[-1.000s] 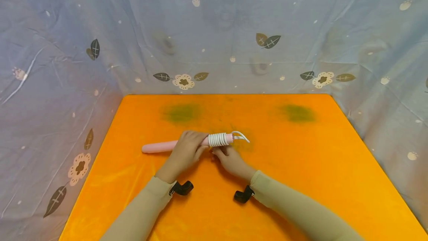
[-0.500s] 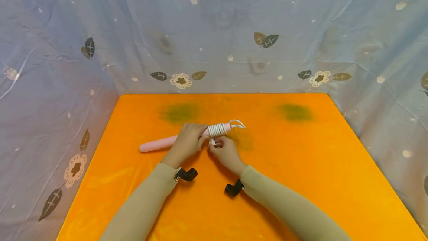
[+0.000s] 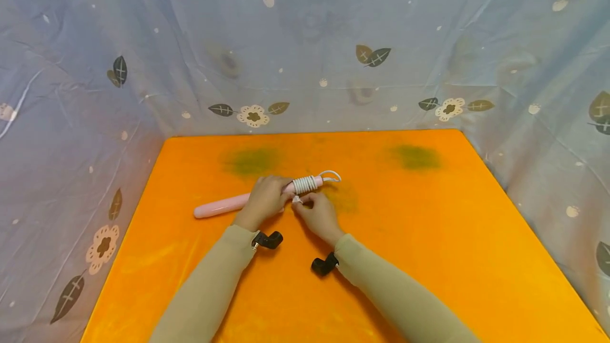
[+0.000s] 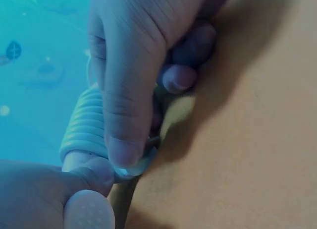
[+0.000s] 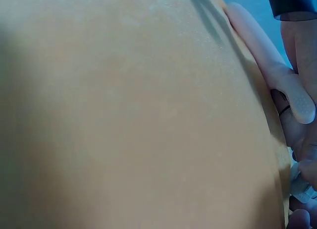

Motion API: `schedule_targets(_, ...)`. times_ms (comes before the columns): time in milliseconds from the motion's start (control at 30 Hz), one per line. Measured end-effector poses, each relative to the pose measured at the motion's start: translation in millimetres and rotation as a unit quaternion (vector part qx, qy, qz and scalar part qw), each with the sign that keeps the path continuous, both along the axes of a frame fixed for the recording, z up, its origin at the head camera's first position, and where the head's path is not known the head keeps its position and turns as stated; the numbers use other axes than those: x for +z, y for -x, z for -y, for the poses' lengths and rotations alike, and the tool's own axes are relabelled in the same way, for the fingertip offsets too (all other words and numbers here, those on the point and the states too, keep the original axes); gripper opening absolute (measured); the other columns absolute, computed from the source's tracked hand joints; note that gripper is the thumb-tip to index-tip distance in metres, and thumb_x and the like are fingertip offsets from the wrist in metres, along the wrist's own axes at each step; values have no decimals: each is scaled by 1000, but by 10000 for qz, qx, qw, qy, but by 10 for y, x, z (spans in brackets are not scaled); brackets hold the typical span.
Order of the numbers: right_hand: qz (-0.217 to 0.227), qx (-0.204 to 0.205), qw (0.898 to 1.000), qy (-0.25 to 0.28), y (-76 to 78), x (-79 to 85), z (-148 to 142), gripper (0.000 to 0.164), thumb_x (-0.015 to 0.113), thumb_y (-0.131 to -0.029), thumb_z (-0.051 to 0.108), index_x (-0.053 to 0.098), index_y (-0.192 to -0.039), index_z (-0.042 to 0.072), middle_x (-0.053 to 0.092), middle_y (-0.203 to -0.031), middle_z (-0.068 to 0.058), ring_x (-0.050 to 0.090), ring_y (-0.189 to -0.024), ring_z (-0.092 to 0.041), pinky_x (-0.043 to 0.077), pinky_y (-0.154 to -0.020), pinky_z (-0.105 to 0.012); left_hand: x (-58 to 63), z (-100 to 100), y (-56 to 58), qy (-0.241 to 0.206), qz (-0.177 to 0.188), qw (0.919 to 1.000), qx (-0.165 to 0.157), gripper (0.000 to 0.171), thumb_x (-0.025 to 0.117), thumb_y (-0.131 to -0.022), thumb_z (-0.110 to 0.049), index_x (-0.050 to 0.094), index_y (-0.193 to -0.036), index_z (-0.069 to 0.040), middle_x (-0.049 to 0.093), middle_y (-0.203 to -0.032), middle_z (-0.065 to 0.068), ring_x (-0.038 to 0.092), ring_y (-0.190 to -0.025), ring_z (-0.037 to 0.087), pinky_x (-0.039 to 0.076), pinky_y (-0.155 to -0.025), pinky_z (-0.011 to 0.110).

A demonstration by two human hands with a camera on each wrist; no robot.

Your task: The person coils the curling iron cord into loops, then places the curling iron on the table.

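A pink curling iron (image 3: 221, 207) lies slantwise over the table in the head view, its white cord (image 3: 305, 184) coiled tightly round the handle and looping past the right end. My left hand (image 3: 263, 200) grips the iron at mid-length, fingers over the top. In the left wrist view the pink clamp lever (image 4: 89, 211) sticks out below the left thumb. Just under the coil, my right hand (image 3: 320, 216) pinches the white plug (image 3: 297, 199) between thumb and fingers. The right wrist view shows the barrel (image 5: 257, 43) beside the left hand; most of the right hand is outside that view.
An orange cloth (image 3: 410, 237) covers the table, with dark greenish patches toward the back. Grey-blue curtains (image 3: 305, 41) printed with leaves and flowers stand along the back and both sides. Black wrist cameras (image 3: 269, 240) jut inward from both sleeves.
The curling iron's right end has swung away toward the back. My right hand has shifted slightly left, and the white plug in its fingers has come into sight. The left hand keeps its hold.
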State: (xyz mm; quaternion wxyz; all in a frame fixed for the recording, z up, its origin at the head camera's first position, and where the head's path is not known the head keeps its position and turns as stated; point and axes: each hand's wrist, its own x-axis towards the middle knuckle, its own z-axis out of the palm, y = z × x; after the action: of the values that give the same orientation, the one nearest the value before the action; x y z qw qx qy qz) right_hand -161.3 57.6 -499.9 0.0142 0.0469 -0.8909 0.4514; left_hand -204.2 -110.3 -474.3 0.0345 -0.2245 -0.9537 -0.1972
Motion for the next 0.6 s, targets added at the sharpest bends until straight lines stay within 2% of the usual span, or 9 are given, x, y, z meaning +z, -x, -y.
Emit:
schedule_targets(233,148,-248,9994,171,-3,-32,14,18,73,-86,31,70,-83,13,64,-86,2,58,-78,-17,48,-74,-33,-56,-25,23,21,155,9999,62,21,68,-92,-30,70,-108,-16,67,-93,1,57,-88,23,39,-84,42)
schedule_targets(600,138,-376,9991,-103,4,-49,25,21,71,-85,37,67,-81,16,60,-86,2,55,-76,-16,45,-70,-32,-98,-30,41,-6,158,9999,35,23,68,-92,-29,71,-112,-19,68,-96,-2,55,-88,21,38,-84,39)
